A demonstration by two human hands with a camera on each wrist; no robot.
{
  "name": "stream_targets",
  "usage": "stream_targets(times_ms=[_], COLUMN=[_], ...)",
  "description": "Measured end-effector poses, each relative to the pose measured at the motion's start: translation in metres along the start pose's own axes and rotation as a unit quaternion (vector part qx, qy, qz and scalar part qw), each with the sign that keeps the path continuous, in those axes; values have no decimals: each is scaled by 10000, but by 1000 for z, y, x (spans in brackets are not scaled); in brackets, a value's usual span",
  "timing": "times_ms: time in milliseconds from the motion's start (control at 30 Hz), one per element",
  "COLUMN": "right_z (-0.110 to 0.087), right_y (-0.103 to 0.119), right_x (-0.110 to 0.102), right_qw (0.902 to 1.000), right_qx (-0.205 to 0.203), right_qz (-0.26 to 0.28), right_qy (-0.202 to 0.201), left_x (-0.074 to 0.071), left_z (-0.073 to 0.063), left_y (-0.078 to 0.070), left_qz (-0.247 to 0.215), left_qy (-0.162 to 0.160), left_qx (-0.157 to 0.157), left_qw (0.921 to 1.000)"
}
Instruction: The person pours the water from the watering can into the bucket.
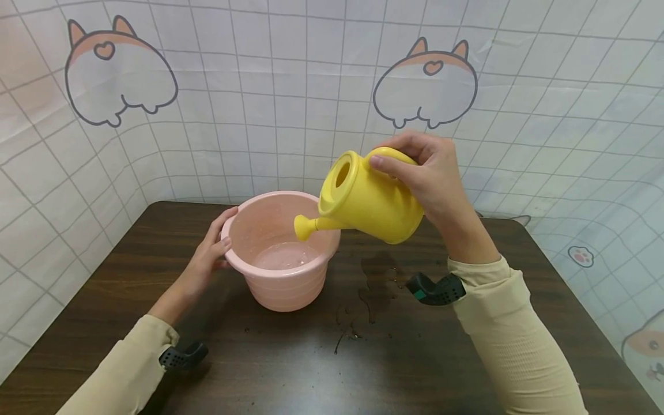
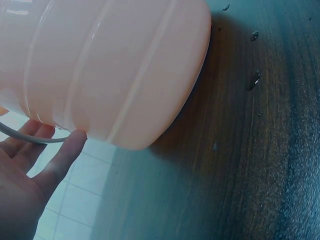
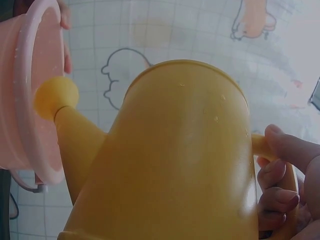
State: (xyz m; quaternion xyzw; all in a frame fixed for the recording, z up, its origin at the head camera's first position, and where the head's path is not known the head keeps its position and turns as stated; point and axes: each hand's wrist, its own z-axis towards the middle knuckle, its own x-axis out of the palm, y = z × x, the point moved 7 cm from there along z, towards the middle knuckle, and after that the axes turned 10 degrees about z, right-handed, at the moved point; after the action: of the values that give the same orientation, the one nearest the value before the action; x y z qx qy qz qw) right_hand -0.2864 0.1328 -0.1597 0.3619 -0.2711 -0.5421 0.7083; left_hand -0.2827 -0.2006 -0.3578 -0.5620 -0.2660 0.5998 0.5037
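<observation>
In the head view my right hand (image 1: 430, 173) grips a yellow watering can (image 1: 381, 199) by its handle, above the dark table. The can tilts left, its sprinkler head (image 1: 305, 227) over the right part of a pink basin (image 1: 287, 288). In the right wrist view fingers curl round the handle (image 3: 291, 185), and droplets dot the can's side. My left hand (image 1: 210, 245) holds the basin's rim (image 1: 233, 259) at its left side. The basin stands upright on the table, with shiny wetness on its floor. A thin grey bail handle (image 2: 35, 140) passes by the left fingers in the left wrist view.
Spilled water (image 1: 381, 279) and scattered drops lie on the dark wooden table (image 1: 290, 363), right of the basin and in front of it. A white gridded curtain (image 1: 290, 98) with cartoon dogs hangs behind and along both sides. Each wrist wears a black camera band (image 1: 438, 289).
</observation>
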Motion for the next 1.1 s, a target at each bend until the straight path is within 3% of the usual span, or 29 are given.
stream_targets(times_ms=[1100], right_z=[-2], right_y=[2], right_x=[2], right_qw=[9998], right_qx=[-47], right_qz=[-101], right_qy=[133], left_x=[0], left_z=[0], left_y=[1], left_qz=[68], left_qy=[-1], left_qx=[-8], left_qw=[10000])
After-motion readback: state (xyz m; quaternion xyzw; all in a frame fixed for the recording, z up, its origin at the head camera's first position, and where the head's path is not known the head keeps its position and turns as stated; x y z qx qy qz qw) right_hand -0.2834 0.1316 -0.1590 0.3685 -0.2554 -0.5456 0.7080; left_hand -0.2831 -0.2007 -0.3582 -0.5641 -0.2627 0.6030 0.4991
